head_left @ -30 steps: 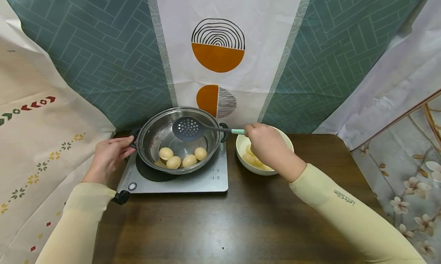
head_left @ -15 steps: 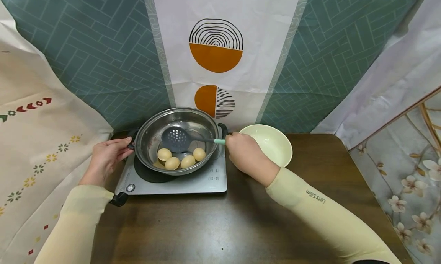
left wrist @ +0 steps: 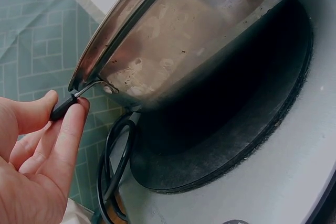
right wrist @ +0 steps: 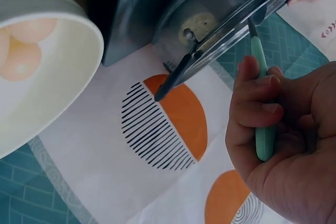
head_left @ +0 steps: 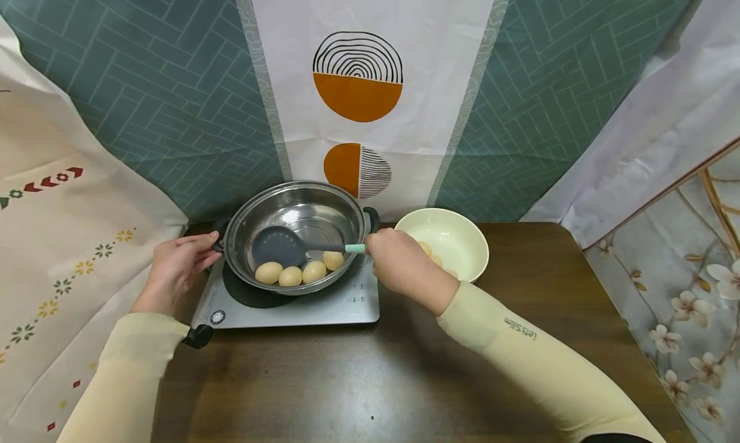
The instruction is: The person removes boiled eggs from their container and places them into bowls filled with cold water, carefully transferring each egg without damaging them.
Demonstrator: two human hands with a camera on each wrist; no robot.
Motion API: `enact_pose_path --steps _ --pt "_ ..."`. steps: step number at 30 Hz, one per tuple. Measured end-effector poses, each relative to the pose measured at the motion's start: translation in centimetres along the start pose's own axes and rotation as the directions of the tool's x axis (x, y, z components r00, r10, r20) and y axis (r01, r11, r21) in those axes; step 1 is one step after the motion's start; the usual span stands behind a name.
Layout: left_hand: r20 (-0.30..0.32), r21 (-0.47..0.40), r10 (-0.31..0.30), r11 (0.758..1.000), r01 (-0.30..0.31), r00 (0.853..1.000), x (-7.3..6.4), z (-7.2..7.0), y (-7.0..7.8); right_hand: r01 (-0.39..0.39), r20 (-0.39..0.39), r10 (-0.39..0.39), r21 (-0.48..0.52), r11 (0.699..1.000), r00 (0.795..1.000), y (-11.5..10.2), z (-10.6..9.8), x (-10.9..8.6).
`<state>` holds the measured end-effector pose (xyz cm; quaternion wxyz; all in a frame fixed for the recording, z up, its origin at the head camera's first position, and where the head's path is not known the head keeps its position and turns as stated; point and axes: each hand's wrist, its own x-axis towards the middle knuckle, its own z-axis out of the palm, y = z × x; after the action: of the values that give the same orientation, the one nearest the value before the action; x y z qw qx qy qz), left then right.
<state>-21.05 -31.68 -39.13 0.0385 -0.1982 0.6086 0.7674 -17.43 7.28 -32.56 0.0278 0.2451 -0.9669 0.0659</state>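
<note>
My left hand (head_left: 176, 269) pinches the black side handle (left wrist: 64, 107) of a steel pot (head_left: 300, 196) between thumb and fingers. The pot is tilted toward me, its left side raised off the cooktop in the left wrist view. Several pale eggs (head_left: 268, 273) lie along its near inner wall. Curled round the green handle (right wrist: 265, 124) of a slotted skimmer, my right hand (head_left: 407, 263) is above the pot's right rim. The skimmer's dark perforated head (head_left: 279, 246) is inside the pot, right behind the eggs; whether it touches them I cannot tell.
Under the pot is a silver induction cooktop (head_left: 324, 311) with a black round plate (left wrist: 231, 145). To its right stands a cream bowl (head_left: 457, 237) with several eggs (right wrist: 23, 61). A black cable (left wrist: 110, 166) runs beside the cooktop. Patterned cloth (head_left: 358, 128) hangs behind the table (head_left: 324, 379).
My right hand has moved left from over the bowl, lowering the skimmer head deeper into the pot and toward the left eggs. The leftmost egg has shifted slightly. My left hand keeps the handle.
</note>
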Motion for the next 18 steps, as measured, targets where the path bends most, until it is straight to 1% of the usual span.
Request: enact_pose_path --steps 4,12,18 --pt "0.002 -0.002 -0.003 1.000 0.003 1.000 0.01 0.00 0.00 0.003 0.023 -0.004 0.055 0.998 1.000 -0.11 0.05 0.10" --pt "-0.008 0.004 -0.006 1.000 0.006 1.000 0.18 -0.07 -0.02 -0.033 0.092 0.019 0.152 0.988 0.996 0.03 -0.06 0.38" --pt "-0.002 0.000 -0.001 1.000 0.001 1.000 0.06 -0.07 -0.06 -0.107 0.199 0.058 0.246 0.963 0.978 0.39 -0.07 0.72"
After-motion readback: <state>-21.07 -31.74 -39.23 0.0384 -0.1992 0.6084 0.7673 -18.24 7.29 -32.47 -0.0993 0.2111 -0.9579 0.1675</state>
